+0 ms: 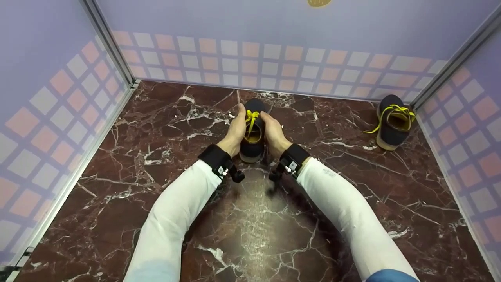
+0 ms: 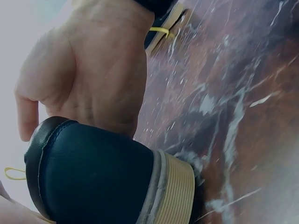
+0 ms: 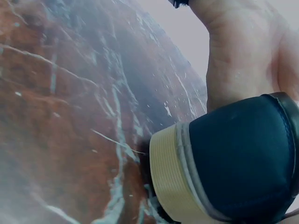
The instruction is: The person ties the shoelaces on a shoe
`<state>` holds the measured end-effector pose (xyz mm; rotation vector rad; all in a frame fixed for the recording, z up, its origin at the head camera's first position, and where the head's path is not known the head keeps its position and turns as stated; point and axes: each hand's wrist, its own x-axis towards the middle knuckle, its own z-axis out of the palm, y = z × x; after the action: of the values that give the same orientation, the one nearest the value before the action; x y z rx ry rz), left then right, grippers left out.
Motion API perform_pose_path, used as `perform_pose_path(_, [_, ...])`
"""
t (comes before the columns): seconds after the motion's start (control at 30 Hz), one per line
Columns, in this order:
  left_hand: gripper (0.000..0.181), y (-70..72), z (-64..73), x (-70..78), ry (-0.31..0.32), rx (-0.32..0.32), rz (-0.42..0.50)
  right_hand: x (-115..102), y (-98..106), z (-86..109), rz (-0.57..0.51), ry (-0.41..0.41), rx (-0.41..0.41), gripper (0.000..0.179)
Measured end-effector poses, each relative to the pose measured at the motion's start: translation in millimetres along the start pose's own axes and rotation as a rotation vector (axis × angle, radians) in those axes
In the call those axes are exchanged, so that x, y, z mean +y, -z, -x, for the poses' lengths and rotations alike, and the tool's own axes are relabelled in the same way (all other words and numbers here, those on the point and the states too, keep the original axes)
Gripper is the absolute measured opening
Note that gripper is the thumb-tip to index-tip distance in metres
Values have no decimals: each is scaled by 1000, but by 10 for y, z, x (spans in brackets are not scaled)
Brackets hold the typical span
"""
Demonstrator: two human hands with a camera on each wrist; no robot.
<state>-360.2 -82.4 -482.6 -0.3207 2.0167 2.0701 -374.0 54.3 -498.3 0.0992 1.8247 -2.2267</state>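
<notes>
A dark shoe (image 1: 251,150) with a yellow lace tied in a bow (image 1: 253,115) is on the floor, toe toward the back wall and heel toward me. My left hand (image 1: 236,131) holds its left side, and my right hand (image 1: 275,132) holds the right side, thumbs up near the bow. Most of the fingers are hidden by the shoe and palms. Seen from the left wrist, the navy heel (image 2: 98,172) and ribbed cream sole stand before the left palm (image 2: 103,79). The right wrist view has the same heel (image 3: 238,158) beside the right palm (image 3: 243,60).
A second dark shoe (image 1: 392,135) sits at the right near the corner, its yellow lace (image 1: 379,124) trailing loose to the left. Tiled-pattern panels enclose the brown marbled floor (image 1: 176,156), with the back panel (image 1: 250,70) just beyond the toe.
</notes>
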Motion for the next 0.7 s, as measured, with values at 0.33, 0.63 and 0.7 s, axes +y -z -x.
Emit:
perform_pose_path(0.33, [93, 80, -138, 24, 17, 25, 1, 19, -101, -161, -46, -51, 42, 54])
perform_pose_path(0.63, [88, 73, -257, 104, -1, 75, -57, -18, -165, -293, -19, -14, 39, 61])
perform_pose_path(0.7, [88, 65, -283, 123, -4, 85, -91, -30, -169, -313, -6, -13, 44, 65])
